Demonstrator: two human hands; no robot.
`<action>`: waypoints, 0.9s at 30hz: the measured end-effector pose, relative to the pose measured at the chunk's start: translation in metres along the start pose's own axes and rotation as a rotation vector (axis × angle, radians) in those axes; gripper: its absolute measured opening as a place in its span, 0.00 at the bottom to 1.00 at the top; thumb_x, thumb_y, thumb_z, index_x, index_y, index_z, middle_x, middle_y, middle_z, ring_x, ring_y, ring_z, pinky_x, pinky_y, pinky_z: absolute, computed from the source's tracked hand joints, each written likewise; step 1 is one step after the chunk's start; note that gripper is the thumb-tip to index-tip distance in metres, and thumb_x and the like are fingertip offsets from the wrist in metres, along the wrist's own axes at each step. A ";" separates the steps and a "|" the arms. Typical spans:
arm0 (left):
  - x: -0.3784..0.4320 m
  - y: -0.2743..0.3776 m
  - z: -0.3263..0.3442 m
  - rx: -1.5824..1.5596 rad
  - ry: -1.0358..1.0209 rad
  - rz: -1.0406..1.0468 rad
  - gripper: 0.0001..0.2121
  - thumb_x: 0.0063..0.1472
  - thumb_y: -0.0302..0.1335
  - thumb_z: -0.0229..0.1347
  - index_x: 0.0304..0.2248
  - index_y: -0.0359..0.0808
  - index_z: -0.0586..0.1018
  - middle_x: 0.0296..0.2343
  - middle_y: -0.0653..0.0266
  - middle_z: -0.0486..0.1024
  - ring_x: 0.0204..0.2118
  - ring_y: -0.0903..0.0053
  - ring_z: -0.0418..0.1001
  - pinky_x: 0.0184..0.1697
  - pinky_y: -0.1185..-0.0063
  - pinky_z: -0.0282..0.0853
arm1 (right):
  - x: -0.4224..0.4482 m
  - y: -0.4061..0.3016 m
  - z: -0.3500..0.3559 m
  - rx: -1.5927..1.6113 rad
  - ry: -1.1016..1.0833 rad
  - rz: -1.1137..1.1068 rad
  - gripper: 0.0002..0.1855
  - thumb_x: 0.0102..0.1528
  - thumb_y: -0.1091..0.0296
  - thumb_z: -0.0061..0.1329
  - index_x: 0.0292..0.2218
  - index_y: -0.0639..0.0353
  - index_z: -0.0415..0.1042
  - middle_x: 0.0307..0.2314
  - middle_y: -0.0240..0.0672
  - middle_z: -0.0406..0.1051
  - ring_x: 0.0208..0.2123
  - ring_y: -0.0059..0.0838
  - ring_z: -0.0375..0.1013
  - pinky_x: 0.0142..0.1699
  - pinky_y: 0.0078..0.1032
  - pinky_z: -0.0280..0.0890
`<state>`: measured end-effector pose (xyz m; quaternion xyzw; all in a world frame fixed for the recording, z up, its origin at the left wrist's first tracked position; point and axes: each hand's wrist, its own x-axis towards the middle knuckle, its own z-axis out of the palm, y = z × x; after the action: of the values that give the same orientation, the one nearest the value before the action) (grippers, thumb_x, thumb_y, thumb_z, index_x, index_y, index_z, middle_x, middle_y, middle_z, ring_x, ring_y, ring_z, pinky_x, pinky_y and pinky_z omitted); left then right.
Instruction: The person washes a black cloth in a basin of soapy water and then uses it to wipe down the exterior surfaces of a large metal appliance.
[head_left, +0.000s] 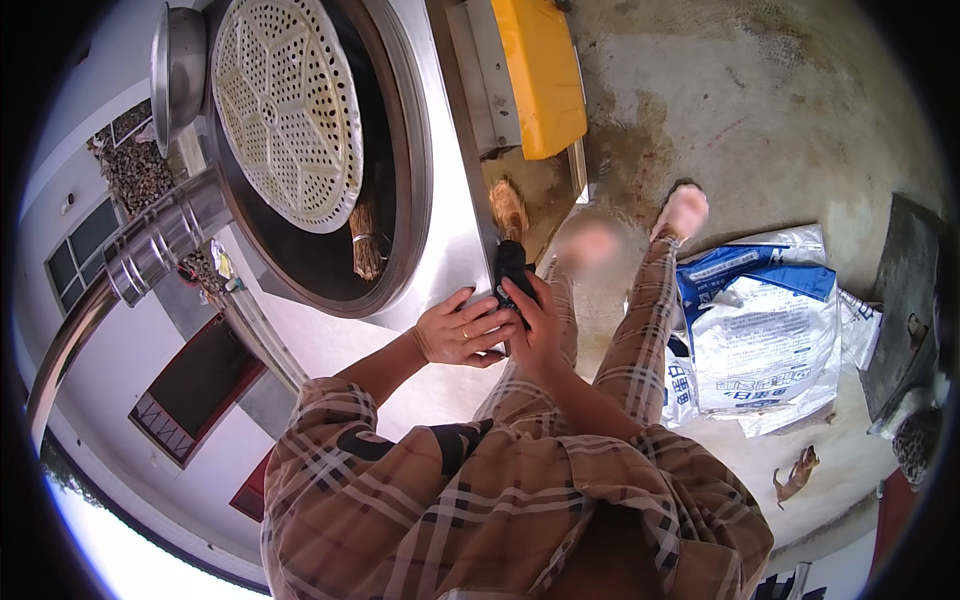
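Note:
My right hand (531, 330) is closed around a small black object (511, 276) at the edge of a stainless steel stove top (459, 225); what it is cannot be made out. My left hand (466, 328), with a ring on one finger, lies flat beside it. Its fingers are spread, and their tips meet my right hand. Set in the stove is a large dark wok (315, 259). A round perforated steamer plate (289, 112) leans inside the wok, and a bound straw brush (366, 247) rests below the plate's rim.
A steel basin (180, 75) stands at the stove's far left, near a metal flue pipe (161, 232). Beyond the stove's edge sits a yellow plastic cover (541, 79). White and blue printed sacks (765, 337) lie on the concrete floor (787, 120). A small brown dog (796, 476) is behind them.

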<state>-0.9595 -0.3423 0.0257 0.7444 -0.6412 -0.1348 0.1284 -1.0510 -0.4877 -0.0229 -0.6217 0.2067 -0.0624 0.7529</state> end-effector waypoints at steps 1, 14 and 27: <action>0.000 0.000 -0.001 0.007 -0.013 -0.007 0.25 0.50 0.48 0.52 0.47 0.48 0.70 0.51 0.67 0.61 0.56 0.71 0.55 0.59 0.64 0.43 | -0.002 0.001 -0.002 -0.017 -0.011 -0.006 0.20 0.49 0.77 0.45 0.45 0.57 0.67 0.45 0.48 0.59 0.44 0.45 0.62 0.49 0.32 0.58; -0.003 0.002 0.002 -0.024 -0.014 -0.038 0.25 0.52 0.45 0.51 0.49 0.48 0.67 0.51 0.70 0.61 0.56 0.74 0.56 0.60 0.67 0.41 | -0.038 0.006 -0.003 0.010 -0.090 0.097 0.19 0.50 0.75 0.46 0.46 0.58 0.67 0.46 0.49 0.56 0.46 0.47 0.59 0.49 0.33 0.57; 0.023 -0.002 -0.010 -0.072 0.192 -0.236 0.36 0.52 0.43 0.52 0.55 0.36 0.52 0.55 0.44 0.44 0.58 0.46 0.42 0.57 0.55 0.40 | 0.139 -0.040 0.011 -0.128 0.067 -0.181 0.20 0.55 0.68 0.40 0.49 0.59 0.61 0.44 0.52 0.57 0.42 0.49 0.61 0.47 0.34 0.58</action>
<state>-0.9504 -0.3649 0.0337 0.8190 -0.5288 -0.1001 0.1992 -0.9138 -0.5350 -0.0153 -0.6821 0.1785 -0.1377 0.6956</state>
